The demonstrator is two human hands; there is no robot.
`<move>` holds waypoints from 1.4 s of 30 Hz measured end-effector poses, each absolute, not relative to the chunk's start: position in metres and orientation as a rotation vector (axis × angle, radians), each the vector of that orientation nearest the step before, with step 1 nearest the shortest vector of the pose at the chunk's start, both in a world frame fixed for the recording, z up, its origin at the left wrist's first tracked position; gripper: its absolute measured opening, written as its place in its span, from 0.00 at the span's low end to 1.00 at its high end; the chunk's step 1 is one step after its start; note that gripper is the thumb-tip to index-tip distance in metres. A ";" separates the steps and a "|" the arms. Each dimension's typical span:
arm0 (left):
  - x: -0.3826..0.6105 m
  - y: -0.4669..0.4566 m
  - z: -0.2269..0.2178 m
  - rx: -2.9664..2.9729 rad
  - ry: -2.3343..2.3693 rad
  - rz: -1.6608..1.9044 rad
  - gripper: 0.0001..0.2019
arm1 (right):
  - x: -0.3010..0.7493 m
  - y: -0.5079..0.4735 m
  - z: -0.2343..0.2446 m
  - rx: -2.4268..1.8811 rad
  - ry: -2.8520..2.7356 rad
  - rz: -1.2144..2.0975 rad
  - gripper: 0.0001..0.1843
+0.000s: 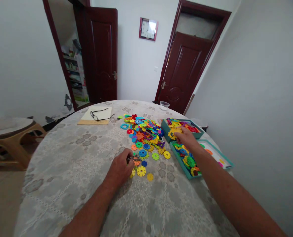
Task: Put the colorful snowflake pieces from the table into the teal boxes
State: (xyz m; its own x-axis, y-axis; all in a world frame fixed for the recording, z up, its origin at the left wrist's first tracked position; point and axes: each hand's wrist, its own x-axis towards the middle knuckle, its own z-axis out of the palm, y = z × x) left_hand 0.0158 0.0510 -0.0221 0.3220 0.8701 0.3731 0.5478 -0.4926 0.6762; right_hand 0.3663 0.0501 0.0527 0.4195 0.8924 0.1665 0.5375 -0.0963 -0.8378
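A heap of colourful plastic gear-shaped discs lies in the middle of a round table with a lace cloth. My left hand rests at the near edge of the heap, fingers curled round a few small discs. My right hand reaches over two teal trays: its fingers are closed on a yellow disc at the edge of the farther tray. The nearer tray holds more discs.
Black glasses lie on a cream book at the back left of the table. A small clear bowl stands at the far edge. A teal lid lies right of the trays. A wooden table stands left; dark doors behind.
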 end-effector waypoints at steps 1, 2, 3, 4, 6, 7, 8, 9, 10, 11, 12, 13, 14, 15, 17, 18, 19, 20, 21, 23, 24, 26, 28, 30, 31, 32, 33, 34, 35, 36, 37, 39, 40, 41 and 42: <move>0.016 0.051 -0.022 2.162 1.251 1.027 0.05 | 0.377 0.060 0.057 -1.748 -1.159 0.460 0.13; 0.016 0.051 -0.021 2.158 1.255 1.043 0.05 | 0.387 0.070 0.061 -1.739 -1.096 0.437 0.13; 0.016 0.052 -0.021 2.151 1.263 1.060 0.05 | 0.396 0.080 0.065 -1.732 -1.050 0.422 0.13; 0.016 0.052 -0.021 2.144 1.270 1.074 0.05 | 0.404 0.089 0.068 -1.729 -1.016 0.412 0.14; 0.016 0.054 -0.021 2.130 1.260 1.100 0.06 | 0.416 0.103 0.072 -1.735 -0.977 0.403 0.18; 0.016 0.055 -0.022 2.128 1.237 1.114 0.08 | 0.420 0.107 0.074 -1.744 -0.963 0.395 0.21; 0.015 0.056 -0.022 2.130 1.209 1.129 0.10 | 0.423 0.109 0.074 -1.755 -0.953 0.378 0.24; 0.015 0.057 -0.024 2.133 1.182 1.146 0.11 | 0.425 0.108 0.075 -1.768 -0.946 0.352 0.26; 0.015 0.058 -0.025 2.134 1.166 1.164 0.12 | 0.425 0.106 0.074 -1.780 -0.946 0.322 0.28; 0.014 0.059 -0.026 2.135 1.159 1.177 0.13 | 0.423 0.102 0.073 -1.789 -0.952 0.292 0.28; 0.014 0.059 -0.027 2.132 1.165 1.189 0.13 | 0.418 0.096 0.070 -1.792 -0.961 0.265 0.28; 0.014 0.060 -0.028 2.125 1.181 1.194 0.12 | 0.411 0.090 0.066 -1.790 -0.987 0.250 0.26; 0.014 0.060 -0.028 2.112 1.200 1.192 0.12 | 0.402 0.083 0.061 -1.786 -1.038 0.252 0.24; 0.014 0.059 -0.027 2.088 1.228 1.194 0.11 | 0.390 0.075 0.054 -1.782 -1.121 0.274 0.21; 0.015 0.058 -0.026 2.023 1.277 1.160 0.11 | 0.360 0.059 0.038 -1.766 -1.373 0.355 0.16; 0.015 0.057 -0.025 1.979 1.298 1.138 0.11 | 0.343 0.051 0.029 -1.752 -1.522 0.398 0.15; 0.015 0.057 -0.023 1.933 1.312 1.112 0.11 | 0.327 0.044 0.019 -1.731 -1.654 0.421 0.14; 0.016 0.056 -0.023 1.885 1.323 1.088 0.11 | 0.311 0.037 0.010 -1.704 -1.771 0.425 0.13; 0.016 0.056 -0.022 1.839 1.332 1.068 0.10 | 0.296 0.032 0.000 -1.674 -1.854 0.419 0.13; 0.017 0.055 -0.021 1.766 1.344 1.041 0.10 | 0.272 0.026 -0.016 -1.612 -1.984 0.361 0.16; 0.017 0.054 -0.021 1.744 1.349 1.035 0.10 | 0.263 0.024 -0.023 -1.593 -2.032 0.321 0.18; 0.017 0.054 -0.021 1.725 1.357 1.035 0.10 | 0.251 0.025 -0.033 -1.599 -2.091 0.240 0.22; 0.018 0.053 -0.020 1.729 1.364 1.041 0.09 | 0.245 0.027 -0.038 -1.648 -2.109 0.192 0.24; 0.018 0.052 -0.020 1.736 1.370 1.040 0.09 | 0.243 0.028 -0.040 -1.681 -2.126 0.181 0.24; 0.018 0.052 -0.020 1.738 1.373 1.038 0.09 | 0.242 0.029 -0.040 -1.682 -2.139 0.188 0.24; 0.019 0.052 -0.020 1.736 1.378 1.035 0.09 | 0.243 0.029 -0.040 -1.675 -2.152 0.201 0.24; 0.019 0.052 -0.020 1.732 1.383 1.034 0.09 | 0.244 0.029 -0.039 -1.663 -2.160 0.215 0.23; 0.019 0.052 -0.020 1.729 1.388 1.035 0.08 | 0.245 0.029 -0.039 -1.651 -2.165 0.225 0.24; 0.019 0.053 -0.020 1.728 1.392 1.038 0.08 | 0.246 0.028 -0.038 -1.647 -2.168 0.231 0.24; 0.019 0.053 -0.020 1.731 1.396 1.042 0.08 | 0.247 0.027 -0.038 -1.654 -2.171 0.235 0.24; 0.020 0.053 -0.020 1.738 1.400 1.045 0.08 | 0.248 0.026 -0.037 -1.676 -2.172 0.238 0.25; 0.020 0.054 -0.021 1.763 1.409 1.044 0.08 | 0.249 0.024 -0.036 -1.738 -2.172 0.257 0.26; 0.020 0.054 -0.022 1.778 1.412 1.040 0.08 | 0.250 0.024 -0.035 -1.765 -2.171 0.269 0.27; 0.019 0.055 -0.022 1.795 1.415 1.034 0.08 | 0.250 0.023 -0.035 -1.779 -2.173 0.276 0.27; 0.019 0.055 -0.023 1.814 1.415 1.027 0.08 | 0.250 0.023 -0.035 -1.779 -2.175 0.271 0.27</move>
State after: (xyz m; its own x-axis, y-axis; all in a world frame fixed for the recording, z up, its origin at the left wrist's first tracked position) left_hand 0.0193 0.0552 -0.0230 0.1270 0.9706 0.2047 0.4957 -0.2408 0.8345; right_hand 0.2500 0.0227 -0.0349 -0.1753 0.9767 0.1237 0.9165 0.2078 -0.3417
